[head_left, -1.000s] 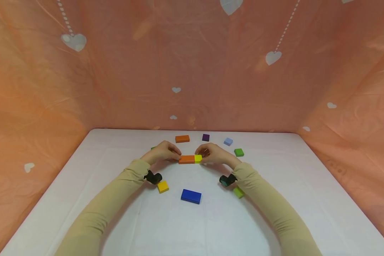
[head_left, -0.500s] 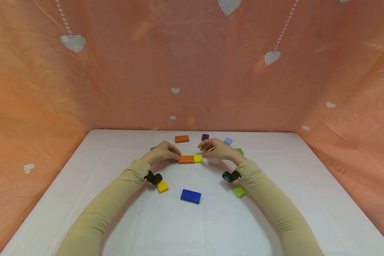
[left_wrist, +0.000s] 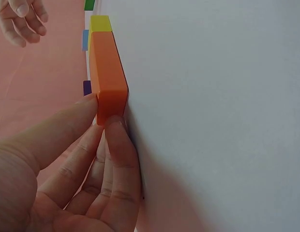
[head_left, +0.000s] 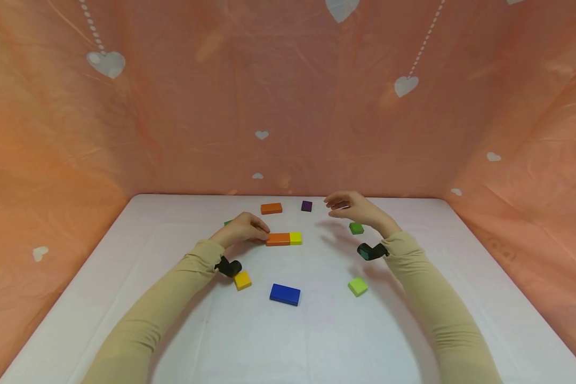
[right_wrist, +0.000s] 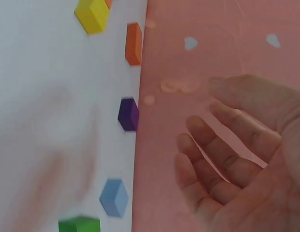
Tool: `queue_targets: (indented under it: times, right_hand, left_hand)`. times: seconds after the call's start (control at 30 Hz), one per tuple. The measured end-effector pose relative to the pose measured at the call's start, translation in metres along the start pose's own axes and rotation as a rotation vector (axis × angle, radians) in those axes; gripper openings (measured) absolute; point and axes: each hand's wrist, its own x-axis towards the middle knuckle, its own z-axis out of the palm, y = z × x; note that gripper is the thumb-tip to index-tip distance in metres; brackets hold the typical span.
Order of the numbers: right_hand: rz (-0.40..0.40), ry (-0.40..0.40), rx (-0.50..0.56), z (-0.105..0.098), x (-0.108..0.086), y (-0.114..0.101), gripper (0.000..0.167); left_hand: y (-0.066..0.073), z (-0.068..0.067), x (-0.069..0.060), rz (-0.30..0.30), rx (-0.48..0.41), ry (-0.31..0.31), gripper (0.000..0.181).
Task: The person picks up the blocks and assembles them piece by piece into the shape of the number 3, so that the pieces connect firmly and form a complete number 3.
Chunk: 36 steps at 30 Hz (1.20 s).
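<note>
An orange block [head_left: 278, 239] lies end to end with a yellow block [head_left: 295, 238] near the table's middle. My left hand [head_left: 242, 230] pinches the orange block's left end; in the left wrist view, thumb and fingers touch the near end of this orange block [left_wrist: 109, 67]. Raised over the back right, my right hand [head_left: 357, 208] holds nothing, its fingers loosely bent. The right wrist view shows a light blue block [right_wrist: 114, 197] near that hand [right_wrist: 247, 150]; in the head view the hand covers it.
At the back are another orange block [head_left: 271, 208] and a purple block [head_left: 306, 206]. Green blocks lie at right [head_left: 357, 228] and partly behind my left hand [head_left: 228, 222]. Nearer are an amber block [head_left: 242, 280], a blue block [head_left: 285, 294] and a lime block [head_left: 357, 286].
My right hand has let go of the yellow block and moved up and to the right, over the light blue block's place. My left hand has stayed at the orange block.
</note>
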Motion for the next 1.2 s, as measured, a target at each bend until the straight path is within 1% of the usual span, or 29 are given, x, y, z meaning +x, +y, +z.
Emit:
queue_targets:
  times: [0.1, 0.17, 0.23, 0.33, 0.43, 0.5, 0.63, 0.83, 0.97, 1.03, 1.2]
  right_hand:
    - [0.018, 0.01, 0.009, -0.008, -0.01, -0.009, 0.036]
    - [0.024, 0.017, 0.008, -0.011, -0.016, -0.011, 0.037]
    - [0.026, 0.029, 0.012, -0.015, -0.018, -0.004, 0.037]
    - [0.023, 0.051, 0.007, -0.02, -0.018, 0.015, 0.036]
    - [0.027, 0.066, 0.0, -0.025, -0.019, 0.032, 0.037]
    - [0.026, 0.068, -0.007, -0.027, -0.022, 0.039, 0.038]
    - [0.035, 0.068, -0.01, -0.031, -0.028, 0.047, 0.039]
    - [0.08, 0.059, -0.036, -0.033, -0.034, 0.059, 0.039]
    - [0.1, 0.039, -0.005, -0.033, -0.036, 0.067, 0.039]
    - [0.103, 0.032, 0.001, -0.033, -0.037, 0.07, 0.04]
    - [0.095, 0.034, -0.024, -0.032, -0.039, 0.078, 0.04]
  left_hand:
    - [-0.001, -0.001, 0.001, 0.011, -0.007, -0.006, 0.022]
    - [-0.001, -0.001, 0.002, 0.019, 0.0, -0.008, 0.023]
    - [-0.002, -0.002, 0.003, 0.024, 0.017, -0.006, 0.023]
    - [-0.004, -0.002, 0.002, 0.024, 0.036, -0.005, 0.023]
    - [-0.004, -0.002, 0.002, 0.019, 0.033, -0.005, 0.023]
    - [-0.004, -0.002, 0.002, 0.015, 0.03, -0.007, 0.023]
    - [-0.004, -0.001, 0.002, 0.014, 0.024, -0.013, 0.024]
    - [-0.004, -0.001, 0.002, 0.01, 0.02, -0.015, 0.025]
    - [-0.004, -0.001, 0.003, 0.009, 0.026, -0.012, 0.025]
    - [-0.005, -0.001, 0.004, 0.01, 0.029, -0.01, 0.025]
    - [-0.005, -0.001, 0.004, 0.005, 0.04, 0.003, 0.025]
